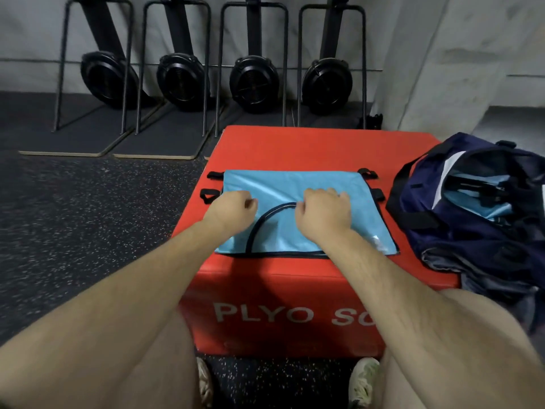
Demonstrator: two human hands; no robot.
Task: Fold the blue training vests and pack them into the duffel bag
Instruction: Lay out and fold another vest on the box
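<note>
Blue, thin cloth: the vest [295, 184] lies on the red box [324, 146]. The left hand [233, 205] and right hand [324, 212] each pinch it. It looks soft, light, slippery; grab its edges.

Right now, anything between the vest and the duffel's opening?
Nothing visible. The vest lies on the plyo box; the duffel bag sits open at its right edge, only bare red top between.
</note>
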